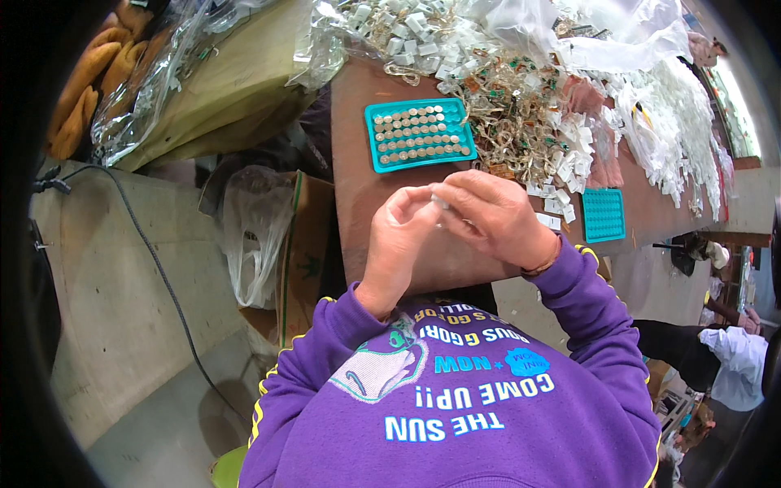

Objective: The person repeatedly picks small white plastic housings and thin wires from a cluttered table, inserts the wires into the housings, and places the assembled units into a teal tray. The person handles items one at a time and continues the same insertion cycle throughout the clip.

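Note:
My left hand (397, 244) and my right hand (498, 218) meet over the near part of the brown table. Between their pinched fingertips is a small white piece (440, 200), mostly covered by the fingers, so its kind does not show. Both hands are closed on it. Just beyond them lies a teal tray (376, 156) holding rows of small round metal discs (411, 130). To the right of the tray spreads a tangled heap of thin wires with small green parts (521, 122). Several small white plastic pieces (571, 159) lie at its edge.
A second teal tray (603, 215) sits near the table's right edge. White plastic housings (407, 37) and clear bags (643, 57) crowd the far side. Left of the table are a cardboard box (305, 244), a plastic bag (256, 228) and a black cable (154, 252). Another person (716, 358) is at right.

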The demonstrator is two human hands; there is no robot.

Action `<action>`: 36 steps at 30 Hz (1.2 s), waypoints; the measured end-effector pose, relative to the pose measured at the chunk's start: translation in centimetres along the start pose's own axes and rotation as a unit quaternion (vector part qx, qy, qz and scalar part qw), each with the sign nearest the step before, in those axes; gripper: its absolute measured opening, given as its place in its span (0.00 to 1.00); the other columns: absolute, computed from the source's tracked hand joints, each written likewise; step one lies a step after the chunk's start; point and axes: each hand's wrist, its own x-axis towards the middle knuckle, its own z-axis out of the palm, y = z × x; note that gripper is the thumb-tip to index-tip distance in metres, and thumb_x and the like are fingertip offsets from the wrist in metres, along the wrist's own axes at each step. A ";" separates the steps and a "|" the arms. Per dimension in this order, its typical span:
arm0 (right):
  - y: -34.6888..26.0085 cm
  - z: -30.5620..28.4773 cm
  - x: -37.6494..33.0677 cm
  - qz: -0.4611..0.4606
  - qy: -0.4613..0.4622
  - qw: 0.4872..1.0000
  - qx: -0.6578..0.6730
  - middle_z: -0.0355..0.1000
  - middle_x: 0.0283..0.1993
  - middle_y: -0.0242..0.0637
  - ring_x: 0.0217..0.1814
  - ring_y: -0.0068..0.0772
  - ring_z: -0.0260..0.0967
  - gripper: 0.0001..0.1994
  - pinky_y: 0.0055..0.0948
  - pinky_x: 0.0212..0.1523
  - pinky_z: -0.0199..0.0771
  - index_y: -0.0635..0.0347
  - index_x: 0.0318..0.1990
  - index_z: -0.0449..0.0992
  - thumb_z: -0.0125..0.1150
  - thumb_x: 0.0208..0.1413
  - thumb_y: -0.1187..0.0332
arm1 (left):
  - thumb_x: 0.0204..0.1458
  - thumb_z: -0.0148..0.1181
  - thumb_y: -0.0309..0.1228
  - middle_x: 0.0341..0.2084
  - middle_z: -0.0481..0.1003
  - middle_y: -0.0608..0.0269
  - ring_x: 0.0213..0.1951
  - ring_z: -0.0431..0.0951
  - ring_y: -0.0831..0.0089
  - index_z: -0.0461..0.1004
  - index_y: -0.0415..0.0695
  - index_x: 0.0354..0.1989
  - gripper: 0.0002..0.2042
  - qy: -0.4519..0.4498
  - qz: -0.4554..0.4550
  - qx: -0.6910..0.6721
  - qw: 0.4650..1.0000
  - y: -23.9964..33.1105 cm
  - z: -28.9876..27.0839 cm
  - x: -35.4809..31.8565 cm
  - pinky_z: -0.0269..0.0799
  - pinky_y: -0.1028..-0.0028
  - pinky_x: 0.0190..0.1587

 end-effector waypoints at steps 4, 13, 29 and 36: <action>-1.0 1.0 -0.9 0.008 0.031 0.999 -0.040 0.71 0.38 0.38 0.34 0.35 0.74 0.15 0.30 0.32 0.75 0.64 0.43 0.74 0.64 0.46 0.73 | 0.60 0.55 0.30 0.45 0.74 0.65 0.45 0.75 0.80 0.70 0.39 0.50 0.12 -0.015 -0.056 -0.036 0.998 0.3 -0.5 -0.6 0.71 0.75 0.50; -3.8 3.8 -2.2 0.061 0.137 0.988 0.021 0.74 0.48 0.39 0.49 0.42 0.74 0.19 0.38 0.48 0.75 0.62 0.47 0.76 0.65 0.43 0.73 | 0.64 0.52 0.30 0.44 0.76 0.61 0.46 0.77 0.75 0.70 0.40 0.53 0.12 -0.078 -0.059 -0.239 0.966 0.6 -2.4 -2.5 0.74 0.74 0.49; 3.3 -7.8 -9.7 0.269 0.139 0.928 -0.217 0.77 0.44 0.38 0.42 0.41 0.76 0.16 0.35 0.43 0.76 0.55 0.48 0.78 0.64 0.49 0.75 | 0.59 0.55 0.24 0.44 0.75 0.55 0.43 0.77 0.68 0.71 0.40 0.48 0.10 -0.008 0.051 -0.119 0.992 -0.7 -1.5 0.4 0.73 0.67 0.53; 14.7 -16.6 -15.6 0.510 0.076 0.810 -0.280 0.78 0.39 0.43 0.38 0.38 0.78 0.10 0.32 0.39 0.77 0.60 0.40 0.82 0.62 0.53 0.68 | 0.59 0.55 0.24 0.44 0.76 0.55 0.47 0.78 0.65 0.71 0.40 0.48 0.09 -0.023 0.044 -0.096 0.994 -0.9 -1.6 0.8 0.74 0.67 0.52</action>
